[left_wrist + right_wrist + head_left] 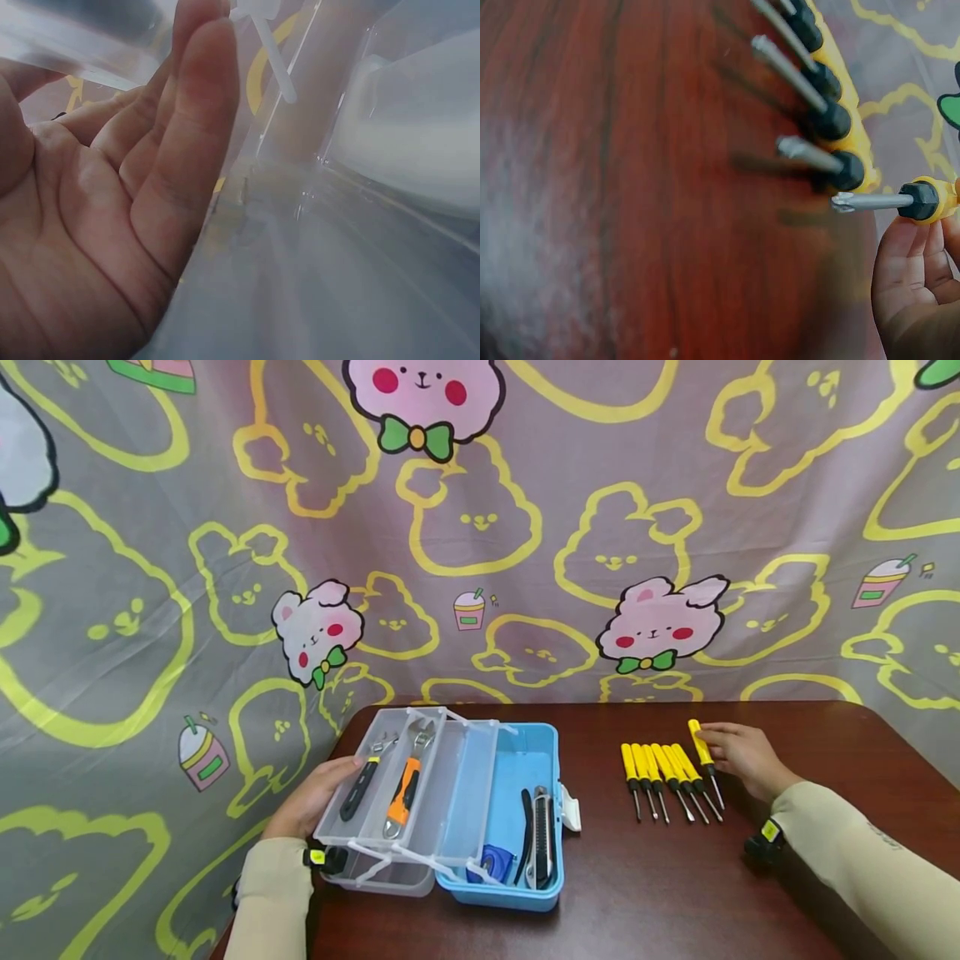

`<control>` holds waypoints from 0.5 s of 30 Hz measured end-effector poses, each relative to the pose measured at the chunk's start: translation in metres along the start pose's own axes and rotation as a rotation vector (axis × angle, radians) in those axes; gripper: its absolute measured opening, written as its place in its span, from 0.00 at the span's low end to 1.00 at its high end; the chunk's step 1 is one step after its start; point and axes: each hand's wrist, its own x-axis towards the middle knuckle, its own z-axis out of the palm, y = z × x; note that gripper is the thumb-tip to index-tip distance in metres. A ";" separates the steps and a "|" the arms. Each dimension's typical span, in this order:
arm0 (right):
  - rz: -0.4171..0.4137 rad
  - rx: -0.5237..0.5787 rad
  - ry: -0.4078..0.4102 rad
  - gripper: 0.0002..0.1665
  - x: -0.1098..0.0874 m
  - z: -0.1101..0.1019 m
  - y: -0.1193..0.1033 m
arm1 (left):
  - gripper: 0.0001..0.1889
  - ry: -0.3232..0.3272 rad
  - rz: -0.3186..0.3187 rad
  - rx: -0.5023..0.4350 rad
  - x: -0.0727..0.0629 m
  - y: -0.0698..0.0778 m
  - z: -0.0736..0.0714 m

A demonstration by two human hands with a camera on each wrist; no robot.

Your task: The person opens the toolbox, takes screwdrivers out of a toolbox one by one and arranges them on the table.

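My right hand (746, 760) pinches a yellow-handled screwdriver (702, 745) by its handle, blade pointing down toward the table; in the right wrist view its cross-shaped tip (844, 201) shows. Just left of it, several matching screwdrivers (660, 768) lie in a row, handles away from me. My left hand (311, 793) touches the left edge of the clear upper tray (427, 827) of an open toolbox. In the left wrist view its fingers (199, 112) are nearly straight beside the clear plastic. An orange-and-black adjustable wrench (405, 793) and a black-handled adjustable wrench (360, 789) lie in that tray.
The toolbox's blue base (498, 902) holds a utility knife (542, 843), a blue tool (495, 862) and a thin black item (524, 835). A white latch (571, 810) juts from its right side. A patterned cloth (525, 527) hangs behind the brown table (645, 893).
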 end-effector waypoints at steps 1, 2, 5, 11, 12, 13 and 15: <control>0.005 -0.009 -0.001 0.40 0.001 0.000 0.002 | 0.36 0.001 0.000 0.000 0.000 0.000 0.000; 0.009 -0.014 0.000 0.39 0.002 0.000 0.004 | 0.36 0.002 -0.001 -0.001 0.000 0.000 0.000; 0.014 -0.031 0.002 0.38 0.005 0.000 0.008 | 0.36 0.003 -0.005 -0.003 0.000 0.000 0.000; 0.014 -0.123 0.003 0.38 0.008 -0.001 0.011 | 0.35 0.006 -0.003 0.002 0.000 0.000 0.000; 0.017 -0.149 0.003 0.37 0.009 0.000 0.011 | 0.35 0.006 -0.003 0.003 0.000 0.000 0.000; 0.020 -0.168 0.000 0.37 0.009 0.000 0.011 | 0.35 0.005 -0.002 0.003 0.000 0.000 0.001; 0.024 -0.196 -0.002 0.35 0.010 0.001 0.011 | 0.35 0.013 -0.003 0.005 0.000 0.000 0.001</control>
